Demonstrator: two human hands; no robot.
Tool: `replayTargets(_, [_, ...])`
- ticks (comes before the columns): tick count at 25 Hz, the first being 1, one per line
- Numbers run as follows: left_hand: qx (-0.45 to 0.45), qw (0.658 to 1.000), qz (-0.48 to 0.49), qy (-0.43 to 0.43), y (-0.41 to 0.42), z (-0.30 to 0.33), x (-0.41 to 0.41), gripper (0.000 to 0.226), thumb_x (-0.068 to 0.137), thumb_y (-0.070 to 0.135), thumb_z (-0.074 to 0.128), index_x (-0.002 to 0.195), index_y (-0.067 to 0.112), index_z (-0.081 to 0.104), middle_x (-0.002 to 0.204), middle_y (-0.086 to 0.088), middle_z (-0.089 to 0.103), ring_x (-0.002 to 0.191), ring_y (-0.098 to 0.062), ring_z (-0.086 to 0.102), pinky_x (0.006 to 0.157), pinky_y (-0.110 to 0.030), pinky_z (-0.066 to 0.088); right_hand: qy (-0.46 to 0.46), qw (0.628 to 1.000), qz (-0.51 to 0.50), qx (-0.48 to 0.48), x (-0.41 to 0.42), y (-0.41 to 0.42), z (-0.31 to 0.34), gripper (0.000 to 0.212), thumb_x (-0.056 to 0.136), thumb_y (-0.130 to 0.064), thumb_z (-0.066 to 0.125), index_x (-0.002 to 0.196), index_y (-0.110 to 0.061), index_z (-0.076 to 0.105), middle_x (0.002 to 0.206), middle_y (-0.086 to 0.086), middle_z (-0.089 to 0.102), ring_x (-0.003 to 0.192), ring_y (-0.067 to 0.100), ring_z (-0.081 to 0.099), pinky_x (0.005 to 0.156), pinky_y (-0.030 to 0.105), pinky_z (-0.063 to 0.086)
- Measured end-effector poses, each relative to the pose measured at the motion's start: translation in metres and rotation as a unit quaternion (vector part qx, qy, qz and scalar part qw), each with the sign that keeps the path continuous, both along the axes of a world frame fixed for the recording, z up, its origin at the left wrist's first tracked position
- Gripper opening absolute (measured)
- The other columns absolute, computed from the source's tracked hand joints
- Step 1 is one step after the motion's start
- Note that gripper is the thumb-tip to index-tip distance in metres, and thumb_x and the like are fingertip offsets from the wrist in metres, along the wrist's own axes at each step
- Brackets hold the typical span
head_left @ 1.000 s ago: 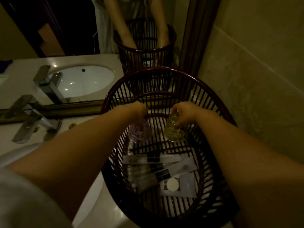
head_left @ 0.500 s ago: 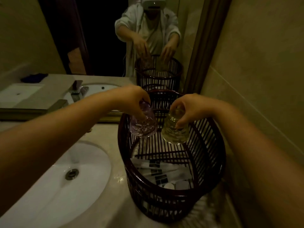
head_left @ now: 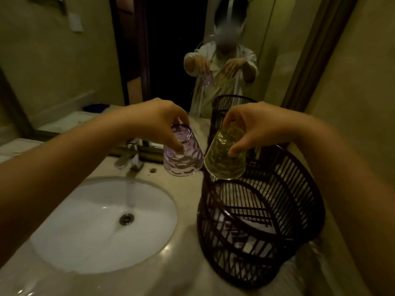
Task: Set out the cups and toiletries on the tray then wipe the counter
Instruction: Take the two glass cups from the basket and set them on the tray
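My left hand (head_left: 162, 124) grips a purple dimpled glass cup (head_left: 183, 159) upside down by its base, above the counter left of the basket. My right hand (head_left: 250, 124) holds a yellow-green glass cup (head_left: 224, 163) upside down the same way, over the far rim of the dark slatted basket (head_left: 303, 221). Both cups hang in the air, almost touching each other. Inside the basket, pale toiletry packets (head_left: 252, 242) show dimly through the slats.
A white oval sink (head_left: 89, 227) with a drain is set in the beige stone counter (head_left: 183, 272) on the left. A chrome faucet (head_left: 130, 157) stands behind it. The mirror ahead reflects a person and the basket. A tiled wall closes the right side.
Both hands have lifted the two cups up out of the basket and slightly to the left. The view has risen away from the basket's inside toward the mirror.
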State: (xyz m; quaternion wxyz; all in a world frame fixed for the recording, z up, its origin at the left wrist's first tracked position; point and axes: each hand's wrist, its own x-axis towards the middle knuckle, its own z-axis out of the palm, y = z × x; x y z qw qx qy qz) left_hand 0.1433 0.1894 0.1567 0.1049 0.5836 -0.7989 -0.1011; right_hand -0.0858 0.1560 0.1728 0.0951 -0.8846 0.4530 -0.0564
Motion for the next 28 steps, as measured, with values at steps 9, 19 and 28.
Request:
replayTargets(9, [-0.014, 0.992, 0.104, 0.065, 0.128, -0.059, 0.199, 0.054, 0.065, 0.028, 0.078, 0.114, 0.024, 0.057, 0.098, 0.007, 0.062, 0.083, -0.008, 0.059, 0.064, -0.019, 0.047, -0.071, 0.994, 0.07, 0.043, 0.19, 0.087, -0.041, 0.056, 0.056, -0.036, 0.081, 0.105, -0.031, 0.054, 0.098, -0.008, 0.066, 0.088, 0.008, 0.062, 0.075, 0.032, 0.055])
replayTargets(19, [-0.043, 0.929, 0.247, 0.271, 0.216, -0.146, 0.361, 0.075, 0.065, 0.019, 0.079, 0.132, 0.025, 0.045, 0.117, 0.005, 0.055, 0.107, -0.009, 0.054, 0.084, -0.024, 0.052, -0.13, 0.977, 0.153, 0.072, 0.37, 0.13, -0.106, 0.055, 0.062, -0.035, 0.08, 0.109, -0.031, 0.051, 0.102, -0.007, 0.059, 0.094, 0.015, 0.059, 0.076, 0.03, 0.053])
replayTargets(28, [-0.041, 0.911, 0.313, 0.266, 0.166, -0.184, 0.477, 0.061, 0.061, 0.018, 0.082, 0.116, 0.022, 0.056, 0.11, 0.004, 0.063, 0.101, -0.009, 0.058, 0.083, -0.026, 0.054, -0.139, 0.973, 0.167, 0.083, 0.5, 0.061, -0.147, 0.058, 0.062, -0.032, 0.081, 0.111, -0.031, 0.049, 0.112, -0.002, 0.061, 0.098, 0.017, 0.058, 0.079, 0.041, 0.056])
